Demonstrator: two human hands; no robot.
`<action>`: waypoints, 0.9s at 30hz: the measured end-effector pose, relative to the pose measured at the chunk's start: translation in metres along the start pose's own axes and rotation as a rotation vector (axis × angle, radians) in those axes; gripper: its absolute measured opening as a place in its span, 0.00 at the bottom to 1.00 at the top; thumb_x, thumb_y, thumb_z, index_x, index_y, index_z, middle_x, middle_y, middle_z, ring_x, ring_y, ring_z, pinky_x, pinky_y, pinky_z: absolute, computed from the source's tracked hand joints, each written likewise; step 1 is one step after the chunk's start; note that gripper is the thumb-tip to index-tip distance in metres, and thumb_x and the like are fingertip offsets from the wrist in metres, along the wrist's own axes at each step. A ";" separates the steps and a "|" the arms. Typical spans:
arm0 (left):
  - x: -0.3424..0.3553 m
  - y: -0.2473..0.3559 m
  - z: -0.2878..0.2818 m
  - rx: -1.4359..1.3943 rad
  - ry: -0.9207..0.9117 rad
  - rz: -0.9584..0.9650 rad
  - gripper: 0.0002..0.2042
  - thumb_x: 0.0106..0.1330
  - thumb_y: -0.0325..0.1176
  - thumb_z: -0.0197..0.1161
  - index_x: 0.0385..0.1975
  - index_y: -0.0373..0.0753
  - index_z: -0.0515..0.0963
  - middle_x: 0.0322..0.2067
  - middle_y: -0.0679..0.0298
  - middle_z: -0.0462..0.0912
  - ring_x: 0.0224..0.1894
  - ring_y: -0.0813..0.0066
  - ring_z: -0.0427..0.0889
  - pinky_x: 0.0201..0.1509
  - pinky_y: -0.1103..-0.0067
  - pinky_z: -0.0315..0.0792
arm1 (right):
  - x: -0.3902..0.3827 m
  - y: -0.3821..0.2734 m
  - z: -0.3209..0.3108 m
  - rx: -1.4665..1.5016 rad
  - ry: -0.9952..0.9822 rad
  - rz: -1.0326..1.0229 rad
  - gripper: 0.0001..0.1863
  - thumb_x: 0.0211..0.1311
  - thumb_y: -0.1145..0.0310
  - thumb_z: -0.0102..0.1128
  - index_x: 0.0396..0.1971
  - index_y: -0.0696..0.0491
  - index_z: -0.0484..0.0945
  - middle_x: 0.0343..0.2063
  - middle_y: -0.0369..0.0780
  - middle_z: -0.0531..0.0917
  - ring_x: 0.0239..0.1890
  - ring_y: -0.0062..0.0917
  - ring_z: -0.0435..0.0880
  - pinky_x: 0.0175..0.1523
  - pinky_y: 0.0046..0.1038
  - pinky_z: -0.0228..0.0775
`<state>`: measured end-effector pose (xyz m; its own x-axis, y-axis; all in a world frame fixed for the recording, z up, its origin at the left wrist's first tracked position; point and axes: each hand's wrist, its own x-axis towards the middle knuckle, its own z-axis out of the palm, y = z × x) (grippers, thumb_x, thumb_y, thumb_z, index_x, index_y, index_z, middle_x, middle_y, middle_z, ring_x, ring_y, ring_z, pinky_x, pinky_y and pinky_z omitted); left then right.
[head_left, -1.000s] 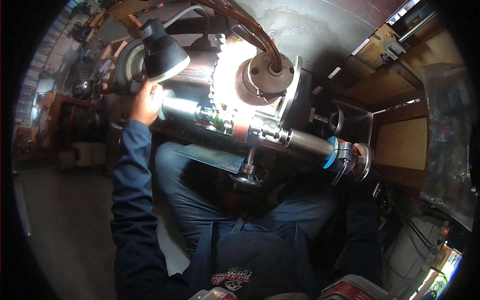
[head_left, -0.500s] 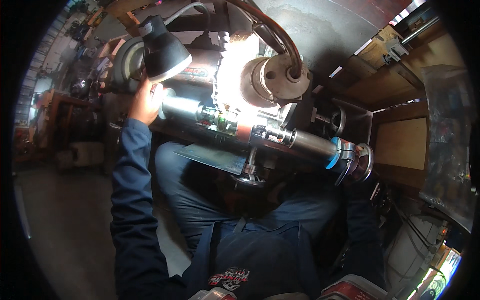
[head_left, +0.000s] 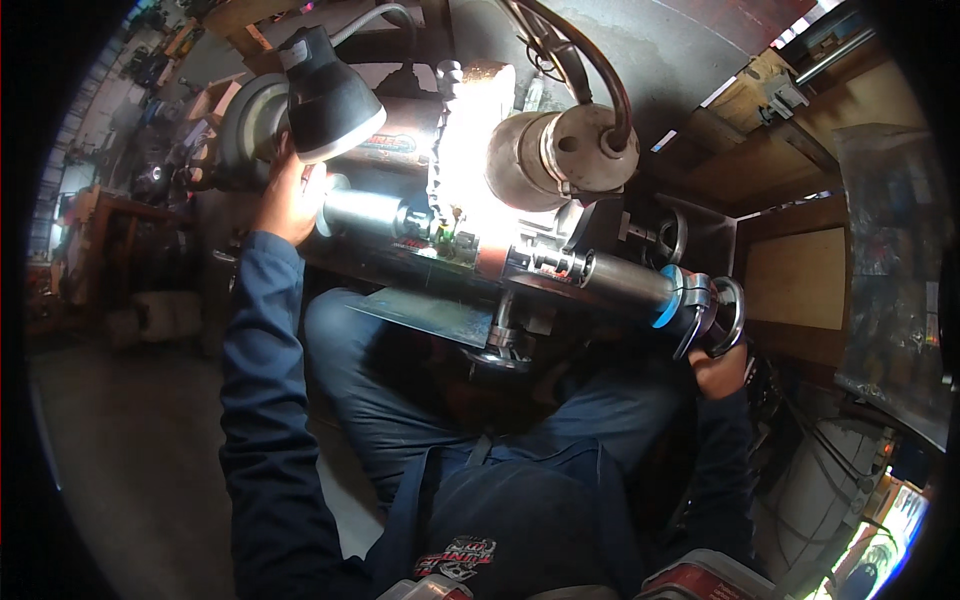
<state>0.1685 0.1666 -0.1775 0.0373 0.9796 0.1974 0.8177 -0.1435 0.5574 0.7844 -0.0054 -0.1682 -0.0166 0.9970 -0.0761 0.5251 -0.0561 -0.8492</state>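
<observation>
My left hand (head_left: pixel 288 202) is raised beside the left end of a lathe-like machine, next to the bright metal spindle cylinder (head_left: pixel 365 213). A black lamp head (head_left: pixel 330 105) covers most of its fingers, so their grip does not show. At the machine's right end, my right hand (head_left: pixel 720 372) is closed at the lower rim of a shiny metal handwheel (head_left: pixel 738 315), its fingers partly hidden by the wheel. Left of that wheel are a clamp lever (head_left: pixel 690 338), a blue ring (head_left: pixel 668 297) and a grey steel sleeve (head_left: pixel 625 282). Small fittings (head_left: pixel 550 262) line the middle.
A beige motor housing (head_left: pixel 565 158) with a thick cable (head_left: pixel 600 70) stands behind the fittings. A flat metal plate (head_left: pixel 425 315) juts out over my lap, with a smaller handwheel (head_left: pixel 497 358) beside it. Wooden panels (head_left: pixel 795 265) and a plastic sheet (head_left: pixel 890 280) are at the right.
My right hand has come up out of the shadow to the handwheel's lower rim. The motor housing appears slightly further right. My left hand stays beside the spindle.
</observation>
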 end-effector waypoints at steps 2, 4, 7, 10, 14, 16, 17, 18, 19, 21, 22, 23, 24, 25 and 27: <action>0.001 -0.002 0.001 0.007 -0.005 0.003 0.24 0.69 0.31 0.57 0.66 0.39 0.65 0.69 0.43 0.60 0.71 0.43 0.58 0.74 0.63 0.56 | -0.014 -0.014 0.002 -0.101 0.119 -0.084 0.33 0.55 0.81 0.55 0.64 0.63 0.62 0.56 0.50 0.76 0.59 0.31 0.76 0.64 0.30 0.65; 0.001 -0.003 0.002 -0.035 -0.001 0.010 0.25 0.69 0.31 0.57 0.66 0.39 0.65 0.69 0.42 0.59 0.72 0.42 0.57 0.74 0.63 0.55 | -0.017 -0.050 0.014 -0.047 0.289 -0.155 0.34 0.60 0.82 0.46 0.69 0.64 0.55 0.60 0.54 0.72 0.63 0.37 0.74 0.66 0.33 0.63; 0.003 0.000 0.004 0.009 0.017 -0.006 0.24 0.69 0.32 0.56 0.65 0.39 0.65 0.69 0.42 0.60 0.72 0.42 0.56 0.74 0.62 0.55 | -0.007 -0.048 0.009 -0.491 0.333 -0.207 0.32 0.64 0.81 0.44 0.69 0.63 0.54 0.64 0.57 0.68 0.66 0.45 0.71 0.67 0.35 0.63; 0.000 0.002 0.002 -0.073 0.006 -0.026 0.23 0.69 0.32 0.56 0.65 0.39 0.66 0.68 0.42 0.60 0.71 0.41 0.57 0.74 0.62 0.55 | 0.016 -0.055 0.003 -0.668 0.360 -0.193 0.26 0.68 0.75 0.45 0.66 0.58 0.64 0.59 0.52 0.75 0.57 0.46 0.78 0.58 0.38 0.71; 0.001 0.002 0.003 -0.076 0.012 -0.007 0.23 0.69 0.31 0.55 0.64 0.38 0.66 0.68 0.42 0.61 0.71 0.41 0.57 0.74 0.61 0.55 | 0.042 -0.066 -0.006 -0.747 0.311 -0.008 0.18 0.69 0.68 0.49 0.55 0.50 0.78 0.46 0.46 0.85 0.46 0.44 0.84 0.51 0.40 0.74; 0.001 0.006 0.002 -0.043 0.027 0.022 0.23 0.69 0.31 0.55 0.64 0.38 0.66 0.68 0.42 0.61 0.71 0.40 0.57 0.74 0.62 0.55 | 0.052 -0.064 -0.013 -0.697 0.231 0.046 0.15 0.67 0.68 0.50 0.49 0.51 0.82 0.43 0.47 0.85 0.46 0.44 0.84 0.51 0.38 0.75; 0.001 0.004 0.003 -0.046 0.028 0.021 0.23 0.69 0.31 0.55 0.64 0.38 0.66 0.68 0.42 0.61 0.71 0.40 0.57 0.74 0.62 0.55 | 0.058 -0.062 -0.016 -0.700 0.231 0.045 0.15 0.67 0.68 0.50 0.49 0.51 0.82 0.43 0.47 0.85 0.46 0.44 0.84 0.51 0.38 0.75; 0.001 0.002 0.003 -0.056 0.019 0.019 0.23 0.69 0.30 0.55 0.64 0.38 0.66 0.68 0.42 0.62 0.71 0.41 0.58 0.74 0.62 0.55 | 0.063 -0.061 -0.019 -0.687 0.173 0.079 0.15 0.67 0.68 0.50 0.48 0.52 0.82 0.42 0.47 0.86 0.45 0.43 0.85 0.51 0.36 0.75; 0.001 0.002 0.003 -0.066 0.010 0.017 0.24 0.68 0.30 0.55 0.65 0.38 0.65 0.68 0.43 0.62 0.71 0.41 0.58 0.74 0.62 0.55 | 0.068 -0.060 -0.022 -0.674 0.115 0.112 0.15 0.67 0.68 0.51 0.47 0.54 0.83 0.42 0.48 0.86 0.45 0.41 0.86 0.52 0.35 0.75; 0.000 0.014 0.000 -0.089 0.002 -0.007 0.25 0.68 0.30 0.55 0.66 0.38 0.64 0.68 0.43 0.62 0.70 0.41 0.58 0.73 0.62 0.55 | 0.078 -0.060 -0.026 -0.626 0.052 0.192 0.15 0.66 0.69 0.51 0.46 0.56 0.83 0.41 0.48 0.86 0.44 0.39 0.86 0.51 0.34 0.75; 0.000 0.020 -0.002 -0.108 -0.006 -0.031 0.26 0.68 0.29 0.55 0.66 0.37 0.63 0.67 0.44 0.62 0.70 0.42 0.59 0.73 0.62 0.56 | 0.082 -0.059 -0.029 -0.573 -0.011 0.270 0.15 0.66 0.69 0.52 0.45 0.59 0.83 0.40 0.48 0.87 0.43 0.37 0.87 0.51 0.33 0.76; 0.000 0.018 0.000 -0.110 -0.005 -0.032 0.26 0.68 0.29 0.55 0.66 0.37 0.63 0.67 0.44 0.62 0.70 0.42 0.59 0.73 0.62 0.56 | 0.086 -0.051 -0.032 -0.576 -0.012 0.269 0.15 0.66 0.69 0.52 0.45 0.59 0.83 0.40 0.48 0.87 0.43 0.37 0.87 0.51 0.33 0.76; -0.001 0.013 0.000 -0.106 0.011 -0.020 0.26 0.68 0.29 0.55 0.67 0.37 0.62 0.67 0.44 0.62 0.70 0.42 0.60 0.73 0.62 0.56 | 0.089 -0.039 -0.035 -0.504 -0.048 0.259 0.15 0.65 0.70 0.52 0.44 0.61 0.83 0.39 0.49 0.87 0.42 0.35 0.87 0.50 0.32 0.76; -0.001 0.012 0.000 -0.103 0.022 -0.006 0.27 0.68 0.29 0.55 0.68 0.37 0.61 0.67 0.44 0.62 0.69 0.42 0.61 0.73 0.62 0.57 | 0.093 -0.032 -0.037 -0.432 -0.084 0.254 0.14 0.64 0.71 0.52 0.43 0.63 0.83 0.37 0.49 0.87 0.40 0.32 0.87 0.48 0.32 0.76; 0.000 0.018 0.000 -0.074 0.042 0.029 0.28 0.68 0.29 0.55 0.68 0.38 0.60 0.67 0.44 0.63 0.69 0.43 0.61 0.73 0.62 0.57 | 0.099 -0.029 -0.041 -0.440 -0.124 0.279 0.14 0.64 0.73 0.52 0.41 0.64 0.84 0.35 0.48 0.88 0.39 0.31 0.87 0.47 0.31 0.77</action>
<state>0.1827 0.1642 -0.1672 0.0343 0.9683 0.2473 0.7720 -0.1828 0.6088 0.8026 0.0975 -0.1294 0.0879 0.9319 -0.3518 0.8307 -0.2635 -0.4905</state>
